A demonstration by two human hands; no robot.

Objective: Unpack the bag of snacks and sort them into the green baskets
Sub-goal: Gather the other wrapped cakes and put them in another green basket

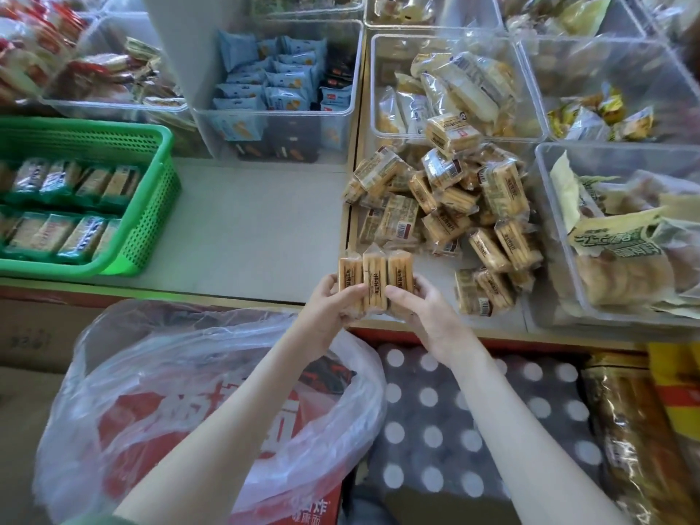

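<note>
From my seat I count three biscuit packs (373, 276) standing upright side by side, pressed into one row between the two hands. My left hand (333, 297) grips the row from its left end, thumb across the front of the leftmost pack. My right hand (420, 308) grips the other end, thumb lying on the rightmost pack. The row is held over the front edge of the counter (257, 229), just before a loose pile (454, 206) of the same tan packs. That pile holds well over a dozen, too jumbled for me to count exactly. One green basket (151, 206) sits at the far left of the counter, well apart from the hands. It holds green-wrapped packs (72, 210) in two rows, and I make out four in each before the frame cuts them off. Below my left forearm one clear plastic bag (189, 354) gapes open, with a red-printed package inside. Behind the counter, a clear bin (272, 123) holds blue packets, more than ten. Under my right forearm lies a dark cloth (473, 411) with white dots.
</note>
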